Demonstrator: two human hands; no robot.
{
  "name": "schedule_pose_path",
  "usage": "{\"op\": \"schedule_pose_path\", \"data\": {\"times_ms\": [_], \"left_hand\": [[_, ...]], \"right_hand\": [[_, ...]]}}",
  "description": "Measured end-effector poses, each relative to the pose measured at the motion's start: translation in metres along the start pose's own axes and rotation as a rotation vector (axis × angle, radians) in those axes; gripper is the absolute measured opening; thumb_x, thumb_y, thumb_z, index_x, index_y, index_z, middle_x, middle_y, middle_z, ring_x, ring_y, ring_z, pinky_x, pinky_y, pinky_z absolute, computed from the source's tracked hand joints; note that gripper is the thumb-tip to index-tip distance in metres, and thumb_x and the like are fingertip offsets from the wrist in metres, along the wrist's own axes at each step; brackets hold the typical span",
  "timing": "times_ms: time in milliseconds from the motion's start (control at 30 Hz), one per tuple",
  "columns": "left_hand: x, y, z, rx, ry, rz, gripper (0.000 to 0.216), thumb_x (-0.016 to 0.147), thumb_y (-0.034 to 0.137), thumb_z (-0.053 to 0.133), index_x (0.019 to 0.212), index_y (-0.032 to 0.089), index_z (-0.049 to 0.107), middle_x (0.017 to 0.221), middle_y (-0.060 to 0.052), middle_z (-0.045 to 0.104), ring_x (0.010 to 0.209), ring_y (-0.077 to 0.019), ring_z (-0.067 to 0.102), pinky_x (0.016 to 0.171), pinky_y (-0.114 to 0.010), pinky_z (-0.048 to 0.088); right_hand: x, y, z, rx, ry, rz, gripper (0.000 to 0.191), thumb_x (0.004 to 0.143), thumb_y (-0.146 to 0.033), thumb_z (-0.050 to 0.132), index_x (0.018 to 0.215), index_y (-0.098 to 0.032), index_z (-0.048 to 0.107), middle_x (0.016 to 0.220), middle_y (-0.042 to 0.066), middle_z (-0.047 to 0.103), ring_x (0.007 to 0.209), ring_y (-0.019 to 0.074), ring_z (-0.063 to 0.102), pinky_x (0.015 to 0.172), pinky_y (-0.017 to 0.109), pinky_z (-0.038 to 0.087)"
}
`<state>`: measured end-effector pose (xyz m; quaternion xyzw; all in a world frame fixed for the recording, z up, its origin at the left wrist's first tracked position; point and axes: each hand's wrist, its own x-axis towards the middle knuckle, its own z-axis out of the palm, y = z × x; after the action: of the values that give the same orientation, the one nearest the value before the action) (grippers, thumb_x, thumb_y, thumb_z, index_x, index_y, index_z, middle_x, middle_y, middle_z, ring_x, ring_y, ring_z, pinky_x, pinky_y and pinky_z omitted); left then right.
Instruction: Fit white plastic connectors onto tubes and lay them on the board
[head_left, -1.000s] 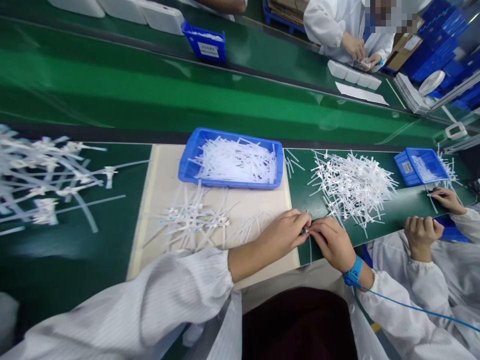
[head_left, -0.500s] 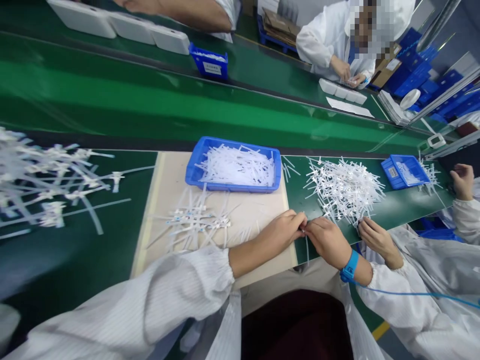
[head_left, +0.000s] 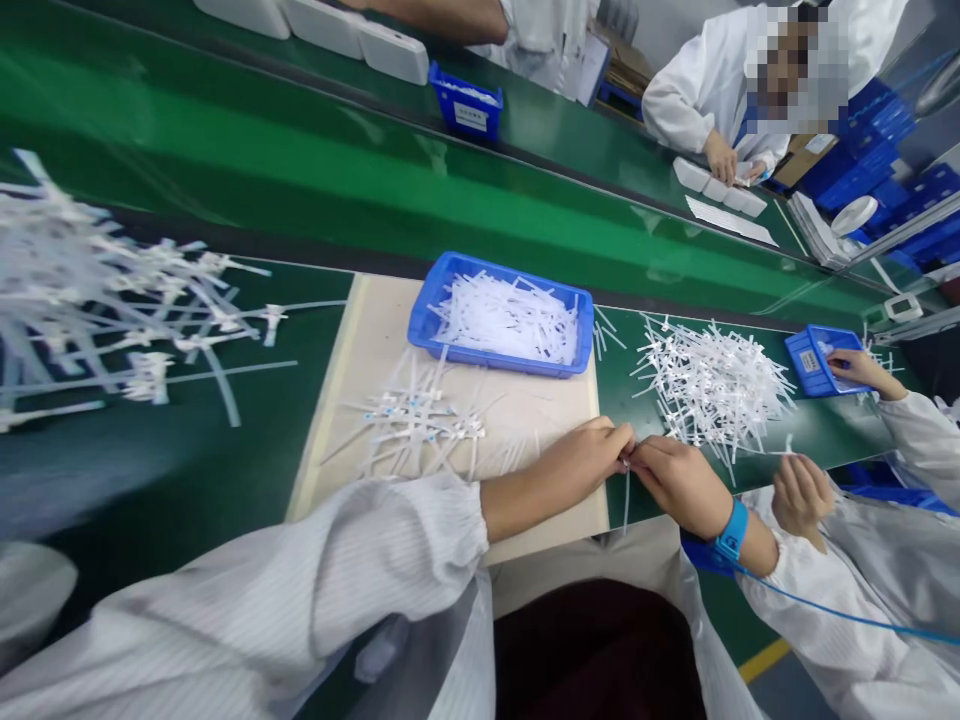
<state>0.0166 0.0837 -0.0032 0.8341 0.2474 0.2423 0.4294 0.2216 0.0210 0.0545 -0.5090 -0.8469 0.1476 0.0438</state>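
Left hand (head_left: 596, 449) and right hand (head_left: 684, 484) still pinch one thin white plastic strip (head_left: 627, 498).
It hangs down at the front edge of the shiny green desk (head_left: 616, 390), so this bit seems unfinished. A neighbour's bare hand (head_left: 864, 371) has just gone to the small blue plastic box (head_left: 810, 376).

From where I sit, the near tabletop (head_left: 277, 430) is dark green, spreading out toward nine o'clock, with a black band (head_left: 375, 258) along its far side. Past that I see a brighter green strip (head_left: 525, 205) running from ten o'clock to past two, glossy with pale reflections. A far tabletop (head_left: 555, 130), also dark green, lies beyond it, between twelve and one. At two o'clock I have piled blue crates (head_left: 862, 150) and a cardboard box (head_left: 814, 150). A metal rail (head_left: 907, 235) slants in between two and three. Near four, a yellow stripe (head_left: 765, 662) crosses the floor (head_left: 795, 692).
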Motion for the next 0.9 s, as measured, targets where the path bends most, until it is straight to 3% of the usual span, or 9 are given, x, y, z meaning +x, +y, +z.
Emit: {"op": "schedule_pose_path", "data": {"times_ms": [300,500,633,733,800,900], "left_hand": [[0.001,-0.002,0.001,-0.019,-0.02,-0.036,0.02,0.103,0.015,0.067,0.091,0.021,0.052,0.092,-0.001,0.062,0.085,-0.0199,0.062,0.074,-0.031,0.045],[0.001,-0.012,0.007,0.032,0.005,0.005,0.011,0.101,0.018,0.068,0.098,0.023,0.058,0.092,-0.002,0.064,0.09,-0.0225,0.064,0.083,-0.033,0.052],[-0.001,-0.013,0.009,0.108,0.003,0.04,0.012,0.103,0.019,0.067,0.113,0.022,0.062,0.105,-0.006,0.071,0.101,-0.0265,0.067,0.09,-0.039,0.055],[-0.004,-0.005,0.007,0.099,0.077,0.045,0.018,0.108,0.021,0.059,0.126,0.022,0.062,0.117,-0.01,0.072,0.108,-0.0273,0.068,0.098,-0.043,0.055],[-0.005,0.002,0.005,0.031,0.11,0.035,0.019,0.11,0.022,0.055,0.127,0.021,0.063,0.118,-0.01,0.072,0.109,-0.0257,0.068,0.099,-0.042,0.056],[-0.007,0.008,0.002,-0.078,0.109,0.023,0.015,0.109,0.023,0.054,0.12,0.021,0.064,0.113,-0.009,0.072,0.106,-0.0238,0.07,0.095,-0.038,0.058]], "right_hand": [[0.0,0.002,0.008,-0.012,0.006,0.006,0.021,0.106,-0.008,0.061,0.095,-0.019,0.075,0.093,0.01,0.078,0.087,0.025,0.074,0.08,0.034,0.06],[-0.008,0.008,0.008,0.204,0.082,0.018,0.018,0.106,-0.013,0.065,0.111,-0.022,0.08,0.11,0.01,0.083,0.102,0.0253,0.08,0.093,0.037,0.065],[-0.032,0.02,0.006,0.425,0.348,0.186,0.03,0.106,-0.024,0.068,0.135,-0.027,0.076,0.128,0.01,0.081,0.107,0.0264,0.081,0.1,0.045,0.066],[-0.044,0.022,0.017,0.621,0.594,0.394,0.026,0.107,-0.031,0.066,0.13,-0.025,0.077,0.12,0.011,0.083,0.102,0.026,0.082,0.096,0.046,0.068],[-0.042,0.016,0.031,0.817,0.656,0.457,0.025,0.106,-0.035,0.068,0.125,-0.023,0.077,0.113,0.01,0.084,0.095,0.0249,0.082,0.089,0.044,0.069],[-0.027,-0.001,0.054,1.066,0.658,0.419,0.027,0.102,-0.037,0.072,0.124,-0.021,0.075,0.109,0.01,0.083,0.091,0.0225,0.081,0.084,0.039,0.07]]}}
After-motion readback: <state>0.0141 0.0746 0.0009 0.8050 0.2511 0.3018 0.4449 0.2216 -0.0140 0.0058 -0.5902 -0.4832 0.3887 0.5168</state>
